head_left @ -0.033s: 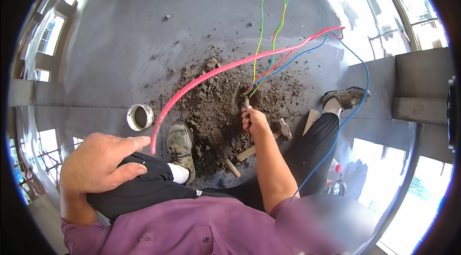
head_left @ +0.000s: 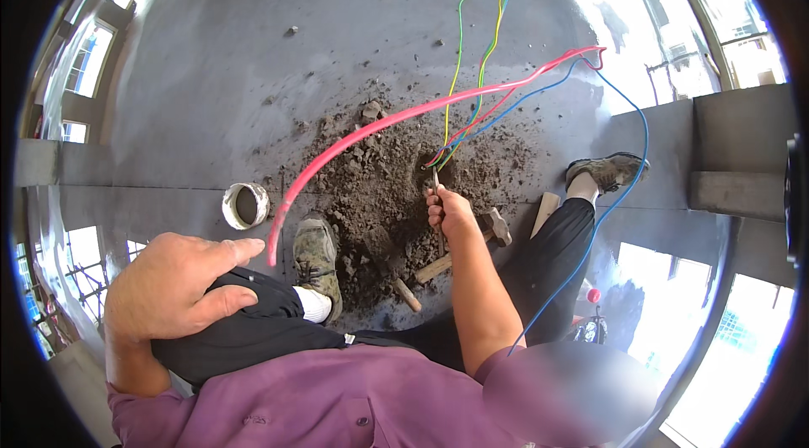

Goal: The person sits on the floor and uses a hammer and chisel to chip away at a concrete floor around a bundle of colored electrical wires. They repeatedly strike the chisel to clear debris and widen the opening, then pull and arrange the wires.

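Note:
My right hand (head_left: 450,212) is closed round a thin rod-like tool (head_left: 436,178), whose upper tip meets the spot where several coloured wires (head_left: 480,85) come out of a hollow in the broken rubble (head_left: 371,161). Its exact kind is too small to tell. My left hand (head_left: 181,288) hovers over my left thigh with thumb and forefinger apart, holding nothing that shows. Close to that fingertip is the free end of a red wire (head_left: 337,149), which arches across the view; whether they touch I cannot tell. A blue wire (head_left: 645,123) loops down past my right leg.
A hammer (head_left: 498,229) with a wooden handle lies right of my right hand. Another wooden handle (head_left: 408,295) sticks out of the rubble. A whitish tub (head_left: 246,206) stands left of my left shoe (head_left: 316,258). A wood piece (head_left: 546,212) lies by my right leg.
The rod in my right hand has tilted slightly, and the red wire's free end has shifted a little to the right. My left hand is practically still.

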Tool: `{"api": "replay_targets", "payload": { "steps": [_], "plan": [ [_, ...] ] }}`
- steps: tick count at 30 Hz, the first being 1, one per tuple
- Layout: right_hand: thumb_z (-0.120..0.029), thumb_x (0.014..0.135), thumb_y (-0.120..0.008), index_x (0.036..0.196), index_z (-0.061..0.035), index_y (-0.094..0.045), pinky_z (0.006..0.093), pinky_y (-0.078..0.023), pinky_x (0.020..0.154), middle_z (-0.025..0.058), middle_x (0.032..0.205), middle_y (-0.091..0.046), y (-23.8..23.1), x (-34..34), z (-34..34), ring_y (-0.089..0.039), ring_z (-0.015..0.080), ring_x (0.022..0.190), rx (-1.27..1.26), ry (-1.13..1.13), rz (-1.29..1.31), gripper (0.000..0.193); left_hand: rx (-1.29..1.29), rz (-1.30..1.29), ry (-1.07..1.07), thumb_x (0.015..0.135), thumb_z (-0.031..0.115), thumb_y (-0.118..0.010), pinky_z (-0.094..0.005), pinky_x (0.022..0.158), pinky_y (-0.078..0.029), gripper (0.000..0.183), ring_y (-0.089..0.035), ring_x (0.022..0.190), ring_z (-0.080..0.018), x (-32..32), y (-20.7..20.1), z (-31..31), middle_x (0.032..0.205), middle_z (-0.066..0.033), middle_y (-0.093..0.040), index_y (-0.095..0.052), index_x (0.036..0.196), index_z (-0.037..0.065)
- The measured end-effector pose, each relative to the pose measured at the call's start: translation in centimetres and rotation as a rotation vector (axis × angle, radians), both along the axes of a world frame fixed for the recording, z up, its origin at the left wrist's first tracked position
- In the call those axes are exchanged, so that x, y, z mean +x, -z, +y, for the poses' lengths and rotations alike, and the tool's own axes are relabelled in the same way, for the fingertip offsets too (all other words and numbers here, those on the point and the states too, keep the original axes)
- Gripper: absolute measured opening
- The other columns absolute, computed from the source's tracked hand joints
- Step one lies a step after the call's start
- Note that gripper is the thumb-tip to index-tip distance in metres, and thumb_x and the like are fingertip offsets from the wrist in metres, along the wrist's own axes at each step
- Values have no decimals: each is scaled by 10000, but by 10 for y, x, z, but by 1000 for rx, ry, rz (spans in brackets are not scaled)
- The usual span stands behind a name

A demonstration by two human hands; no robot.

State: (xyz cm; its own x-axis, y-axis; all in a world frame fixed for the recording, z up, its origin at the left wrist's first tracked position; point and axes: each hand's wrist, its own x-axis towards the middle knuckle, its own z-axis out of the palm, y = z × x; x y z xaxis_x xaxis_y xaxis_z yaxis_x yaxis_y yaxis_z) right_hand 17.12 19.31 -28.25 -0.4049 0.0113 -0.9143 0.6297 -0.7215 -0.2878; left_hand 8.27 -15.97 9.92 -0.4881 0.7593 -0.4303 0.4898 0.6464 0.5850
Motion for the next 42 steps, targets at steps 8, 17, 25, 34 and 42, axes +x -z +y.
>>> {"api": "replay_targets", "payload": {
  "steps": [8,17,25,34,42],
  "plan": [
    [-268,1036,-461,827,-73,-535,326,-332,431,18,648,-466,-13,-6,1,-403,139,476,209,-362,-116,296,48,2,0,837,260,-750,-411,735,-548,501,-690,864,-391,1,1,-1,937,-224,-701,-612,1225,-26],
    [-286,1051,-443,863,-87,-536,301,-309,440,-22,658,-457,0,-18,-15,-385,112,482,38,-82,-7,289,0,-12,-39,845,258,-739,-415,747,-543,492,-688,877,-396,1,0,-3,949,-224,-702,-610,1230,-18],
    [-292,1011,-529,847,-67,-590,320,-340,426,-8,653,-507,-5,-2,-15,-453,113,484,330,-275,22,285,-38,-12,-11,827,241,-728,-410,783,-541,497,-693,913,-384,1,-1,0,975,-214,-711,-604,1232,-20],
    [-236,898,-622,1005,-33,-737,464,-542,877,216,1058,-704,-33,-9,29,-676,386,1015,1283,-1023,-166,257,-2,-16,32,839,263,-722,-416,775,-536,486,-687,904,-385,2,-2,7,970,-206,-710,-613,1222,-17],
    [-234,912,-622,1014,15,-724,466,-557,859,237,1046,-707,-23,-26,20,-682,398,1010,1176,-941,-211,288,-82,24,-7,845,267,-725,-421,777,-534,467,-681,911,-388,5,1,8,976,-215,-704,-625,1203,-17]
  ]
}}
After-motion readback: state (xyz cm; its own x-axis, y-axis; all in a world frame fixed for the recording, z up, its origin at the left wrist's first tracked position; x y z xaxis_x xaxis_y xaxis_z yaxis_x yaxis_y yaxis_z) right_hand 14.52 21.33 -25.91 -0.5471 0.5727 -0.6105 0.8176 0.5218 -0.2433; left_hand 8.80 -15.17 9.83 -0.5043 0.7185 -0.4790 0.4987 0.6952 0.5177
